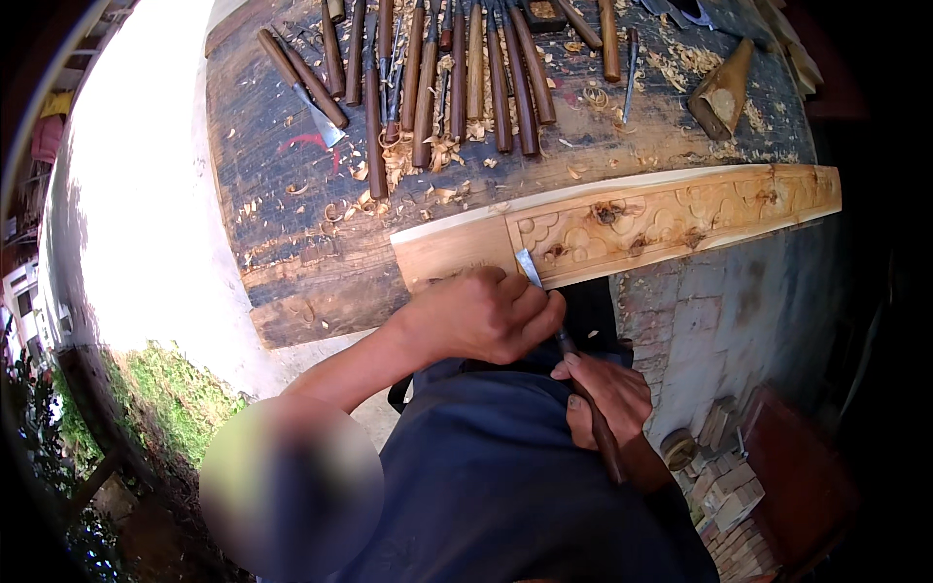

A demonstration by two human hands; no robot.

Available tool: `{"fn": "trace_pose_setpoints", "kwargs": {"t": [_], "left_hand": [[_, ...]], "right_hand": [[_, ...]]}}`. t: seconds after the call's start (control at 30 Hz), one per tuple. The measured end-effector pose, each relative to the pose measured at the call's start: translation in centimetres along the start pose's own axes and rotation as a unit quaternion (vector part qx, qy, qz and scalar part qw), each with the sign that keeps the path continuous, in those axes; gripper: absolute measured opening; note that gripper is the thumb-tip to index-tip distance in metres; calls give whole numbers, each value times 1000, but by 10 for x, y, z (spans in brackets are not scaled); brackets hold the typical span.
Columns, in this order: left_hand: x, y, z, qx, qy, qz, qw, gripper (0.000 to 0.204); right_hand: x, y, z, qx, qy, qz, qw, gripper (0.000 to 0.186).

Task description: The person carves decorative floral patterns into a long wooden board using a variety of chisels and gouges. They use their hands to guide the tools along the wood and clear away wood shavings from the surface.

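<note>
Although I sit far from the bench, the head camera, my only view, shows me both hands low in the middle of the picture, sharing one flat wood chisel [604, 442]. The left hand [486, 316] is curled into a loose fist, thumb and fingers clamped around the tool close behind its steel blade [529, 266]. The right hand [617, 389] lies farther back, fingers wrapped about the dark handle, whose butt end juts out below it toward the body.

The long pale board [447, 255] lies along the near edge of the workbench [321, 262], just beyond the left knuckles. Its long axis runs rightward and slightly away from me, while the chisel's points forward and a little left, so the two cross steeply. The left hand is the nearer one, by the plain end; the blade tip sits over the board, by the left border of the carved scrollwork [671, 222]. Whether the edge bites or only hovers, I cannot tell.

Farther back I see a row of wooden-handled carving tools [425, 107], curled shavings [442, 153] among them, and a stout wooden mallet [731, 83] off to the right.
</note>
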State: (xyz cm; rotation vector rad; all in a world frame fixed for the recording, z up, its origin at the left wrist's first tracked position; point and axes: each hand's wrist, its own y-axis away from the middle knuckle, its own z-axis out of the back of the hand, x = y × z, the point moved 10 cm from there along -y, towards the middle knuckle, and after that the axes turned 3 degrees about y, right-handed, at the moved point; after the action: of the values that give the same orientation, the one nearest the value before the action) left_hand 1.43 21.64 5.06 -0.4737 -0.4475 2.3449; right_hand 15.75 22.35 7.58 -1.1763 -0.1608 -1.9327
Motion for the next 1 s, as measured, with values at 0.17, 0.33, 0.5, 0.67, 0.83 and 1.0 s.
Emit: {"fn": "trace_pose_setpoints", "kwargs": {"t": [0.17,0.33,0.5,0.67,0.83,1.0], "left_hand": [[-3,6,-1,-28,-3,11,1000,30],[-4,9,-4,-27,-6,16,999,32],[-2,6,-2,-21,-10,28,999,32],[0,6,-1,-44,3,29,999,24],[0,5,2,-39,10,29,999,24],[-1,7,-1,-45,-3,26,999,25]], "right_hand": [[6,2,-4,-17,13,8,1000,42],[9,0,-4,-40,29,26,998,39],[5,0,-7,-45,28,9,999,36],[6,-4,-10,-46,3,0,999,38],[9,-7,-9,-47,1,4,999,38],[7,-7,-12,-40,-2,4,999,35]]}}
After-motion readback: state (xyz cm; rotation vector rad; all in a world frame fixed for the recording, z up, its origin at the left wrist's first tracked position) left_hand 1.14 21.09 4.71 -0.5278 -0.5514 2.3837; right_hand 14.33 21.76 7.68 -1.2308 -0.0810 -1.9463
